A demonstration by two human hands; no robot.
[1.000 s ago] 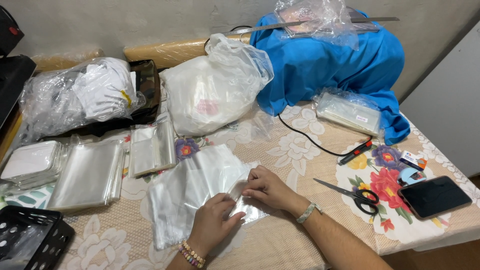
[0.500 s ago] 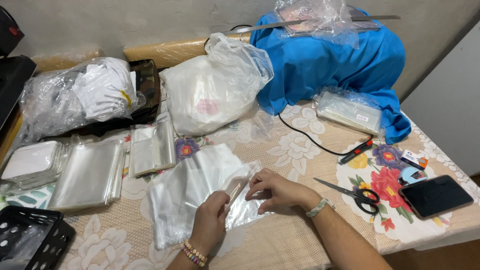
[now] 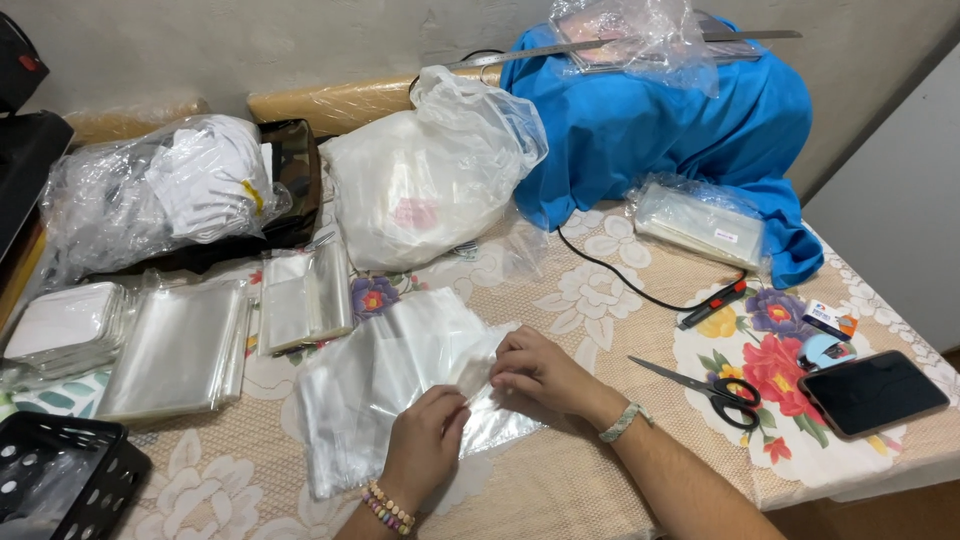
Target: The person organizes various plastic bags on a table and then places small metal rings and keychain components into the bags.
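Together, the left hand (image 3: 425,440) and right hand (image 3: 540,372) pinch a clear plastic sleeve (image 3: 400,385) in their fingers, on the bench (image 3: 560,480) near black scissors (image 3: 715,388).

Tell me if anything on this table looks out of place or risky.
The phone lies close to the table's right edge, and the scissors lie next to the right hand's forearm. Otherwise it is busy clutter: both hands, left and right, work a small clear bag on the loose clear bags.
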